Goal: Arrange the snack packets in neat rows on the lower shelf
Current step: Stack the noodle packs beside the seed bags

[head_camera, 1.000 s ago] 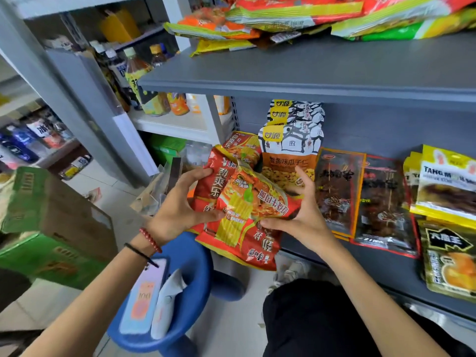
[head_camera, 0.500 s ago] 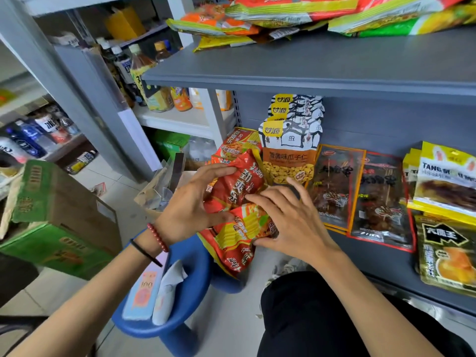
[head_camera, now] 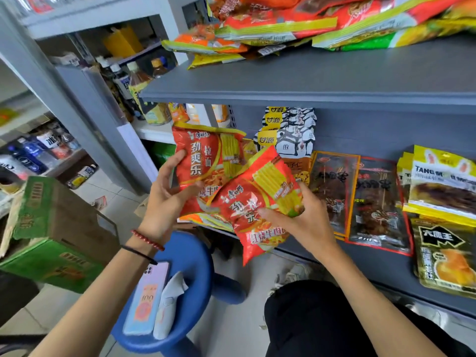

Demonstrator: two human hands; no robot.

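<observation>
Two red and yellow noodle packets are in my hands at the left end of the grey lower shelf [head_camera: 386,264]. My left hand [head_camera: 164,199] grips the upright packet [head_camera: 203,161] by its left edge, thumb across the front. My right hand [head_camera: 301,220] holds the tilted packet [head_camera: 255,215] in front of it, fingers on its face. More of these packets lie under them at the shelf's edge. On the shelf to the right stand black-and-white seed packets [head_camera: 291,132], dark skewer packets [head_camera: 376,202] and yellow packets [head_camera: 443,184].
The upper shelf [head_camera: 309,81] carries a loose heap of snack bags [head_camera: 296,24]. A blue stool [head_camera: 190,264] below my hands holds a phone [head_camera: 148,297] and a white pouch. A green carton [head_camera: 51,228] sits at left. Bottles stand on the far shelves.
The two packets were bunched together between my hands; now they are spread apart, one raised upright in my left hand, the other tilted in my right. The view moved closer.
</observation>
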